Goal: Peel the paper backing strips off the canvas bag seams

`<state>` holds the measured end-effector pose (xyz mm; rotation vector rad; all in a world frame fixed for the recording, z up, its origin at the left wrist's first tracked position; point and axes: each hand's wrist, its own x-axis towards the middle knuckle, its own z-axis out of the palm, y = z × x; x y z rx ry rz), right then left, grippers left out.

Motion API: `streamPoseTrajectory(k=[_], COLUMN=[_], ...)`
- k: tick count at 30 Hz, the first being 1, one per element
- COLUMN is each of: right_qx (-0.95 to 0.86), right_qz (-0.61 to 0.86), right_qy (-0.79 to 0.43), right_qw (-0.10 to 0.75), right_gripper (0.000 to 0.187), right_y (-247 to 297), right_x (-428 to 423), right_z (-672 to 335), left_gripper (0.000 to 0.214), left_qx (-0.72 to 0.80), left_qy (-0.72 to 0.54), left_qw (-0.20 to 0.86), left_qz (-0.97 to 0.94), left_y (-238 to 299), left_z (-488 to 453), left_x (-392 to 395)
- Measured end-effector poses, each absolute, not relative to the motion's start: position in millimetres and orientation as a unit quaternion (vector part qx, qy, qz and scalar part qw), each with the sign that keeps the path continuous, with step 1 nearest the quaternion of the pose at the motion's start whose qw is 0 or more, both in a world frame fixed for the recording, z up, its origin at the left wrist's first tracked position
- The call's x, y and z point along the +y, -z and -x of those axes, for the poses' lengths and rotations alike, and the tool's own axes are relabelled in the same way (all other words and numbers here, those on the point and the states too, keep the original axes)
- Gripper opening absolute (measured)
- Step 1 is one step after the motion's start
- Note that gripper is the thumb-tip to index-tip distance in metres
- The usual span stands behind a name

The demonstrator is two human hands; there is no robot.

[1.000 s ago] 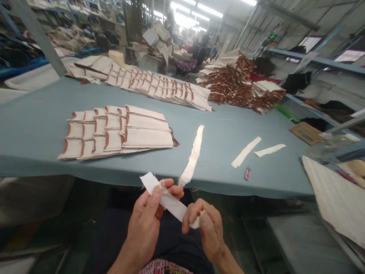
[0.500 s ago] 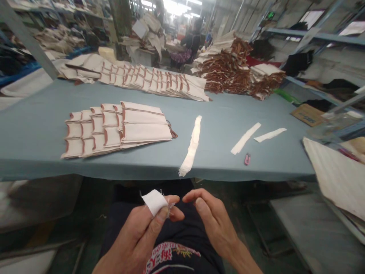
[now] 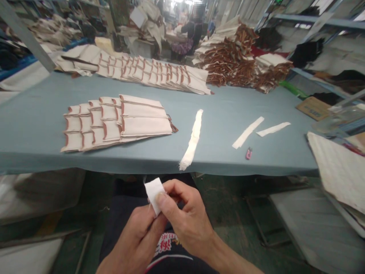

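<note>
A small white piece of cloth [image 3: 154, 189] with frayed threads is held between both hands, just in front of the table's near edge. My left hand [image 3: 141, 228] is closed on its lower end, its fingertips partly hidden behind my right hand. With thumb on top and fingers behind, my right hand [image 3: 186, 213] pinches the same piece. Beyond them on the table lies a stack of white cloth strips [image 3: 192, 140], its near end at the edge. Farther right are two single cloth strips, one slanting [image 3: 248, 133] and one flatter [image 3: 273, 129], and pink thread snips [image 3: 249, 153].
Overlapping cream fabric pieces with brown edging [image 3: 145, 125] lie left on the blue-covered table [image 3: 222, 110]. A longer row [image 3: 154, 74] runs along the back, beside a tall brown-and-cream pile [image 3: 228, 57]. A cardboard piece [image 3: 312, 109] lies right. A person [image 3: 194, 32] is in the background.
My right hand has moved left and closed on the white cloth piece, which was in my left hand alone. The camera view has tipped slightly downward.
</note>
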<state>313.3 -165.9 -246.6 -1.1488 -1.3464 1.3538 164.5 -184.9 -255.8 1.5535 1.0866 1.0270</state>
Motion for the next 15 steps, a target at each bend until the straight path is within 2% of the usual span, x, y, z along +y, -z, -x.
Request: streamPoseTrajectory(k=[6,9,12,15], right_qx=[-0.535,-0.525,-0.537,-0.565], right_qz=[0.45,0.443,0.441,0.454], right_qy=[-0.55,-0.566,-0.546,-0.515], right_qw=[0.456,0.456,0.468,0.458], right_gripper=[0.026,0.028,0.025,0.024], right_y=[243.7,247.7,252.3,254.9], right_x=[-164.1,-164.7,-164.1,-162.1], right_z=[-314.7,-317.6,-323.2,-329.8], left_gripper=[0.044,0.039,0.027,0.034], left_qx=[0.455,0.473,0.537,0.589], left_qy=[-0.428,-0.39,-0.332,-0.341], left_qw=[0.464,0.493,0.476,0.447], left_qz=[-0.628,-0.618,-0.612,-0.581], left_y=[264.1,267.4,273.2,278.8], left_z=[-169.7,-168.6,-153.9,-136.7], left_x=[-183.4,-181.1,-181.3,-184.3])
